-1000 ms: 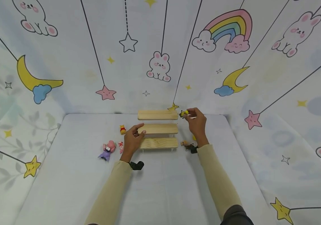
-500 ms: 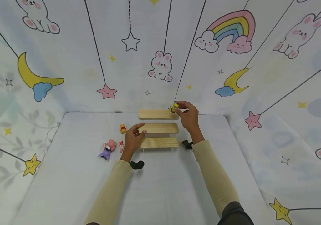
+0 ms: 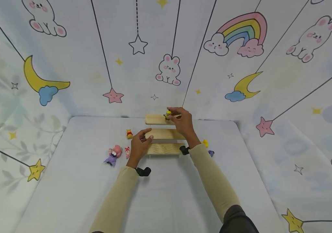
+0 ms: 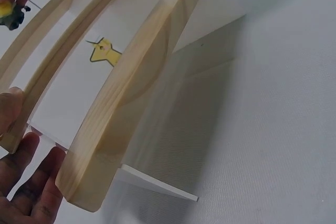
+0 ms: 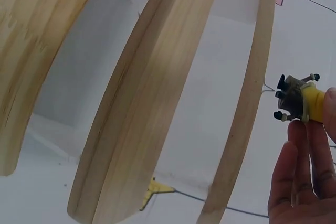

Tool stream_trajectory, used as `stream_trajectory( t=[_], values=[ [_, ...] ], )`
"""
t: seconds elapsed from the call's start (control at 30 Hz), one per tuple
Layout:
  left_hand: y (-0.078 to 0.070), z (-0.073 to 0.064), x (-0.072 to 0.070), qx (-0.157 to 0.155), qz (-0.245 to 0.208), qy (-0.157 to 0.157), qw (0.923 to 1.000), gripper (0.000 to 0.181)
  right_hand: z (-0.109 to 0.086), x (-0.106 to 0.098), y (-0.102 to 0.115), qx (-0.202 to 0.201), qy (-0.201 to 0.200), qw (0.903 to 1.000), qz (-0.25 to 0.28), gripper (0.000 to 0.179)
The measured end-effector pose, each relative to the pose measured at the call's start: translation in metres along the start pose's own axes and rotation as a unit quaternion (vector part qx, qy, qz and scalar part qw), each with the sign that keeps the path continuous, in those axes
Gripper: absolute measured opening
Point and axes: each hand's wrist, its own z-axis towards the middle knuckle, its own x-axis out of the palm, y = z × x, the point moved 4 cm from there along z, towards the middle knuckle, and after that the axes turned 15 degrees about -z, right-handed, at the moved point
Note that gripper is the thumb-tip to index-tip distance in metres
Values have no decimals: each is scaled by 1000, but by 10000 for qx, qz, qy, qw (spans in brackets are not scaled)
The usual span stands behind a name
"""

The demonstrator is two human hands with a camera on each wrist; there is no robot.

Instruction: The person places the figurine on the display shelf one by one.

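A three-tier display stand with pale wooden boards stands by the back wall: a top board (image 3: 154, 119), a middle board (image 3: 166, 134) and a bottom board (image 3: 166, 149). My left hand (image 3: 139, 145) grips the left end of the middle board; the left wrist view shows the thumb (image 4: 10, 109) over it and fingers beneath. A small yellow-and-dark toy figurine (image 5: 300, 99) is pinched in my right hand (image 3: 183, 123), over the top board. In the right wrist view its dark feet point toward that board, with a gap between them.
Left of the stand lie a yellow bear figurine in red (image 3: 129, 134), a pink-and-white figurine (image 3: 127, 152), a pink one (image 3: 117, 150) and a purple one (image 3: 111, 160). Right of it are yellow (image 3: 205, 143) and blue (image 3: 211, 153) figurines, partly behind my right sleeve.
My right hand has carried the figurine leftward, from beyond the top board's right end to above the board. The left hand keeps its grip on the stand.
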Motion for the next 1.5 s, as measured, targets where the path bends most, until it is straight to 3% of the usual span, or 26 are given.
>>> stream_trajectory(
  t=[0.37, 0.83, 1.07, 1.5],
  values=[
    [1, -1, 2, -54, 56, -87, 9999, 38, 2, 14, 1, -12, 101, 9999, -74, 38],
    [2, 0, 1, -55, 95, -46, 9999, 40, 3, 15, -2, 111, 180, 9998, -16, 42],
    [-2, -1, 2, 19, 81, -43, 10000, 40, 2, 16, -5, 117, 22, 9999, -50, 44],
    [-1, -2, 1, -33, 99, -1, 9999, 43, -4, -9, -14, 237, -258, 9994, -12, 45]
  ],
)
